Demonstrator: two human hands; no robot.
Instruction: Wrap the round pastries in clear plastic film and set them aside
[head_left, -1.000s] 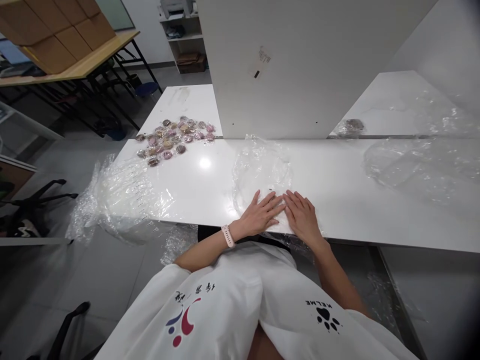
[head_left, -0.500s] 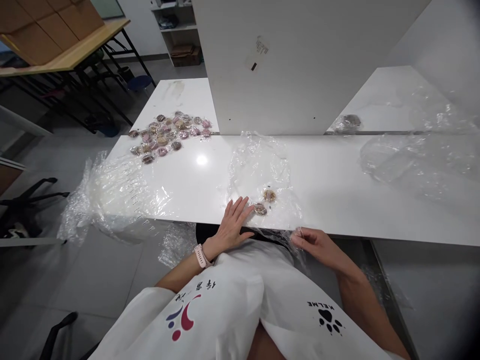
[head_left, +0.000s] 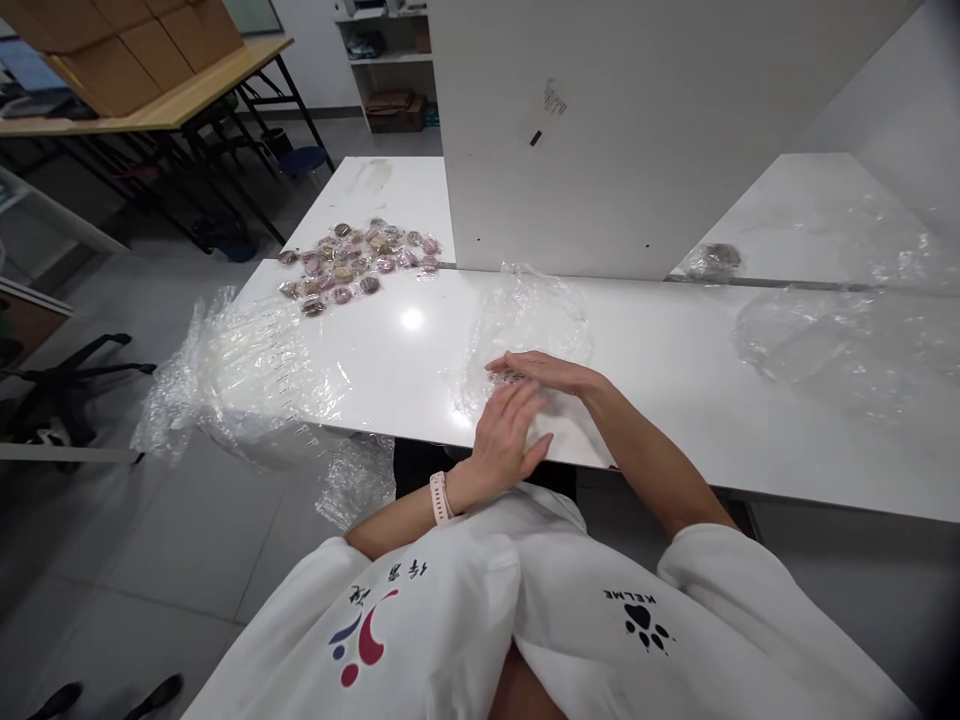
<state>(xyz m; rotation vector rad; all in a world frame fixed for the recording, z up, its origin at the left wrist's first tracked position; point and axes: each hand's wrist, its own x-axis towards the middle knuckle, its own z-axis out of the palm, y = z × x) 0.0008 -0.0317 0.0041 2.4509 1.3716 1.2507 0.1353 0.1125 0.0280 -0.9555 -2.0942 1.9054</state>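
A clear plastic bag (head_left: 529,310) lies spread and wrinkled on the white table in front of me. My left hand (head_left: 504,440), with a pale pink band on its wrist, rests at its near side with fingers stretched out. My right hand (head_left: 546,371) reaches across the bag just beyond the left one, fingers straight and flat, palm turned toward me. Between the hands a small wrapped piece (head_left: 511,377) shows in part. The hands hide most of it, and any other piece there. Neither hand visibly grips anything.
Several small round wrapped pieces (head_left: 360,262), pink, brown and tan, lie in a cluster at the back left. A bundle of clear bags (head_left: 255,370) hangs over the left edge. A white panel (head_left: 585,150) rises behind. More loose clear plastic (head_left: 817,350) lies at right.
My right hand has left the bag's near edge at the table front and moved up and left onto the bag. My left hand has shifted right. The two wrapped pieces are now mostly covered.
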